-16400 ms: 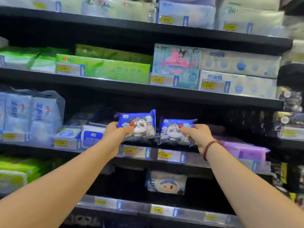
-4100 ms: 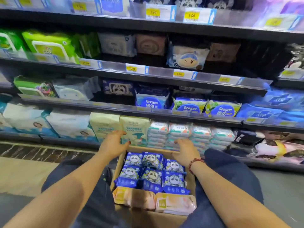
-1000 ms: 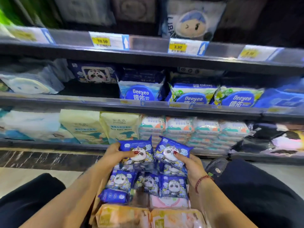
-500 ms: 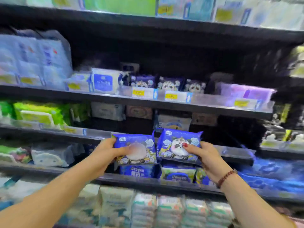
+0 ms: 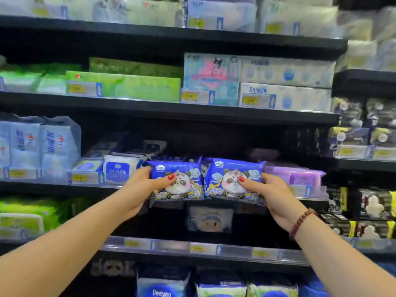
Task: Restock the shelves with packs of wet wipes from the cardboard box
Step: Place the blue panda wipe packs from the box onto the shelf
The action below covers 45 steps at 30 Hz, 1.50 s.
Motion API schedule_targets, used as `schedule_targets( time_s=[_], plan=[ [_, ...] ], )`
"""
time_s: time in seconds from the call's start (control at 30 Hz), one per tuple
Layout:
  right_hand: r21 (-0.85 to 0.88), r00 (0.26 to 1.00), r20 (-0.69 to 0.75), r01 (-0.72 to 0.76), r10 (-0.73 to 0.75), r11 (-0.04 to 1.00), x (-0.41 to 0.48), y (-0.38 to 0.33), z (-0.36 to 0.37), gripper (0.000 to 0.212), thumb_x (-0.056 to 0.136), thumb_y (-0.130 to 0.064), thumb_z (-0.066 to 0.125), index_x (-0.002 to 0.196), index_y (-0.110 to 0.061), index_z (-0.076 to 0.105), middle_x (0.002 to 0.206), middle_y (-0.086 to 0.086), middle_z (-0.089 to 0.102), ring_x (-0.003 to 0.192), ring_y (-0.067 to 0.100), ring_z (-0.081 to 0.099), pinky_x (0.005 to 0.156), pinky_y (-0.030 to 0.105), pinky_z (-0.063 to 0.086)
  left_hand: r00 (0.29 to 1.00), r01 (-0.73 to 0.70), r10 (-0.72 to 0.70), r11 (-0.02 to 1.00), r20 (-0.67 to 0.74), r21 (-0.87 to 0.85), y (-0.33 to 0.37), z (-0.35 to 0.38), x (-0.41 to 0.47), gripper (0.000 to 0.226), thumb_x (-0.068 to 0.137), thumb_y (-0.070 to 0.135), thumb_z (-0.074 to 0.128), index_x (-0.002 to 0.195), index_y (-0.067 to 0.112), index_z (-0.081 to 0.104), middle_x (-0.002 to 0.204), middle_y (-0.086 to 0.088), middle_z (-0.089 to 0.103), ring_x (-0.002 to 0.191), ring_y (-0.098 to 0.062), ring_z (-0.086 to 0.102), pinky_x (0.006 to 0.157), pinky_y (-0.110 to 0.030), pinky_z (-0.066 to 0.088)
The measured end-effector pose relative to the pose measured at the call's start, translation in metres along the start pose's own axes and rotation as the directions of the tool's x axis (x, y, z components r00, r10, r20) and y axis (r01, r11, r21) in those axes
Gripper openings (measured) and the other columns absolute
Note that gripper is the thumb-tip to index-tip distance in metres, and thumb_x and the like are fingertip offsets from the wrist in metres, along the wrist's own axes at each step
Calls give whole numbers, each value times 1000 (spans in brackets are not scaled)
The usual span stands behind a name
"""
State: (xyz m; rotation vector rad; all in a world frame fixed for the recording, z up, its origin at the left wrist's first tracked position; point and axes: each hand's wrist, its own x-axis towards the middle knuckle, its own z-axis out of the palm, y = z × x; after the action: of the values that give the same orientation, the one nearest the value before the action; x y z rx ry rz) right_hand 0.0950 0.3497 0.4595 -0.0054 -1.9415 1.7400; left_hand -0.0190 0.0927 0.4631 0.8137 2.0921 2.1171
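My left hand (image 5: 140,187) grips a blue panda-print pack of wet wipes (image 5: 184,170) by its left side. A second blue panda pack (image 5: 227,168) is gripped at its right side by my right hand (image 5: 272,194). Both packs are upright, side by side and almost touching, at the front edge of the middle shelf (image 5: 53,187). Behind them, dark blue packs of the same kind show in the gap. The cardboard box is out of view.
A white 99.9% pack (image 5: 119,168) stands left of my left hand and purple packs (image 5: 300,176) lie right of my right hand. Green and pale tissue packs fill the shelf above. A lower shelf (image 5: 192,249) carries price tags, with Deeyeo packs (image 5: 162,286) beneath.
Both hands have risen from the box with one panda pack each, up to the middle shelf's front edge. My view has tilted upward, and the box has dropped out of sight.
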Motion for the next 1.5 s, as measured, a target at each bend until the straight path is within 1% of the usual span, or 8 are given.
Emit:
schedule_targets(
  time_s=[0.2, 0.33, 0.43, 0.67, 0.8, 1.03, 1.2, 1.5],
  plan=[
    [6, 992, -129, 10, -10, 1000, 53, -8, -15, 28, 77, -16, 78, 103, -5, 71, 94, 6, 76, 88, 19, 72, 73, 30, 53, 993, -41, 44, 999, -110, 31, 6, 3, 52, 22, 82, 17, 71, 98, 10, 57, 98, -10, 72, 90, -24, 71, 82, -42, 57],
    [-30, 971, -239, 11, -18, 999, 86, -6, -27, 20, 76, -9, 78, 93, -3, 71, 88, 6, 75, 77, 16, 70, 71, 29, 55, 986, -61, 72, 995, -152, 80, -1, 2, 80, 19, 83, 19, 70, 94, 13, 56, 99, -10, 71, 88, -22, 70, 78, -40, 56],
    [-66, 959, -282, -21, 2, 998, 109, -1, -34, 10, 77, -4, 76, 84, -3, 68, 79, 8, 71, 54, 8, 66, 50, 18, 51, 984, -49, 70, 991, -163, 126, -9, -2, 95, 21, 82, 22, 71, 94, 15, 55, 97, -7, 70, 89, -22, 69, 79, -41, 56],
    [-262, 950, -292, -191, 111, 946, 163, 27, -45, 78, 59, -22, 90, 123, 7, 56, 123, 16, 63, 113, 31, 60, 91, 38, 50, 979, -52, 77, 990, -190, 132, -26, -4, 113, 15, 84, 26, 66, 90, 21, 53, 90, -1, 69, 80, -16, 68, 60, -29, 53],
    [-390, 952, -280, -228, 120, 892, 182, 33, -46, 92, 67, -22, 87, 139, 9, 39, 140, 17, 49, 127, 32, 49, 107, 40, 40, 983, -51, 74, 989, -168, 137, -32, -6, 120, 22, 84, 31, 65, 100, 19, 55, 95, -3, 71, 86, -18, 70, 64, -31, 55],
    [-543, 960, -236, -261, 154, 798, 201, 42, -39, 95, 70, -29, 85, 145, 0, 35, 147, 13, 44, 132, 30, 46, 109, 37, 38, 982, -55, 78, 989, -171, 137, -38, -9, 122, 48, 63, 46, 65, 104, 21, 55, 97, -2, 72, 87, -19, 71, 69, -37, 58],
    [-817, 943, -313, -330, 115, 472, 203, 42, -29, 65, 86, -40, 67, 134, -2, 47, 139, 15, 51, 125, 30, 52, 99, 33, 43, 981, -52, 77, 989, -179, 136, -41, -10, 123, 54, 62, 48, 66, 107, 20, 55, 100, -2, 72, 90, -20, 71, 77, -43, 59],
    [-815, 937, -299, -349, 180, 462, 213, 50, -34, 57, 92, -40, 61, 133, -2, 49, 133, 15, 55, 120, 30, 54, 97, 35, 43, 978, -67, 93, 987, -185, 143, -46, -12, 126, 57, 61, 48, 66, 110, 20, 55, 102, -2, 71, 92, -20, 70, 80, -44, 58]
  ],
)
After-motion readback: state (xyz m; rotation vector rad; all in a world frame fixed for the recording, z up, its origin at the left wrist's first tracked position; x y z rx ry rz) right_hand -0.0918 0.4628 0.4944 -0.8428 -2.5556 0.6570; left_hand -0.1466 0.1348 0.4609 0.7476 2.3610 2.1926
